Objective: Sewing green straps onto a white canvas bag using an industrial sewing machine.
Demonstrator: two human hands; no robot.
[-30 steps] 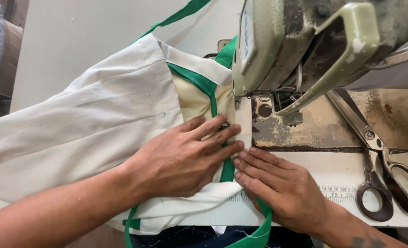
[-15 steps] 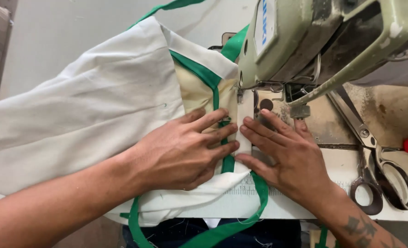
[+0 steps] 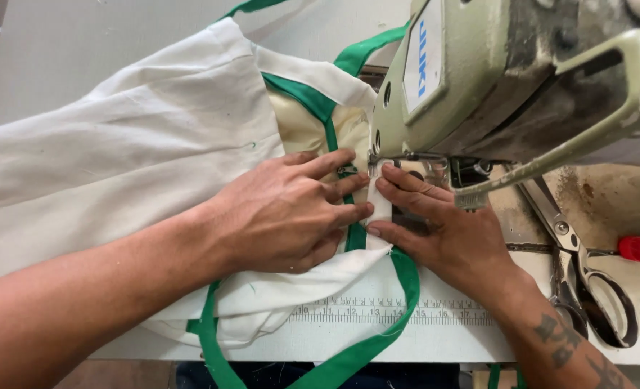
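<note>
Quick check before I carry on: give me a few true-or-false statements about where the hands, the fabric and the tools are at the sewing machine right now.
1. The left hand lies flat on the white fabric. True.
2. The right hand holds the scissors. False: the scissors lie on the table to its right, untouched.
3. Green binding tape runs between the two hands. True.
4. The red cap sits on the fabric. False: it sits on the table at the far right.
5. Both hands are beside the sewing machine head. True.
</note>
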